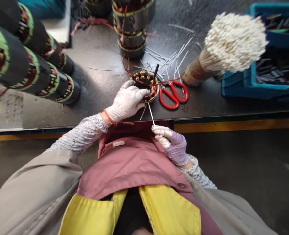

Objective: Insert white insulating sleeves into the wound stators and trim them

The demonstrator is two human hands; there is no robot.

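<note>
A motor stator (155, 93) with red windings and a yellow-green rim stands near the table's front edge. My left hand (128, 99), in a white glove, grips its left side, thumb over the rim. My right hand (172, 143), in a purple and white glove, is below the table edge, pinching the lower end of a thin white stick (151, 114). The stick's upper end meets the near side of the stator. A black strip (156, 71) stands up at the stator's far right rim. Red-handled scissors (169, 98) lie just right of it, their blades partly hidden.
Loose white sticks (170, 60) are scattered behind the stator. To the right stand a thick bundle of white sticks (234, 42) and blue bins (237, 88) holding black strips. Stacked stators (132, 29) rise at the back, with more stacks (43, 71) leaning at left beside a white crate (9, 114).
</note>
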